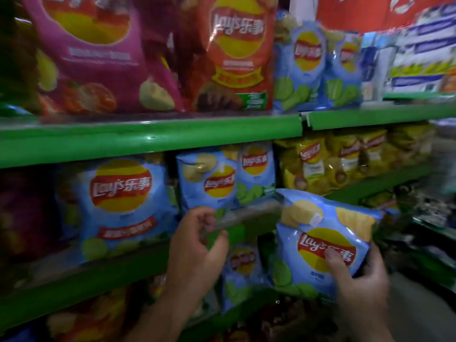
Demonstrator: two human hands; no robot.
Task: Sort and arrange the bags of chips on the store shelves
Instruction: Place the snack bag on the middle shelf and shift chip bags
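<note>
The right hand gripped a blue bag, thumb on its front, holding it off the shelves just below the yellow bags. The left hand was half-curled at the middle shelf lip, under the small blue bags; whether it pinched anything, I could not tell. Blue bags already stood together there, so the sorting looked partway done, with this bag still to place.
</note>
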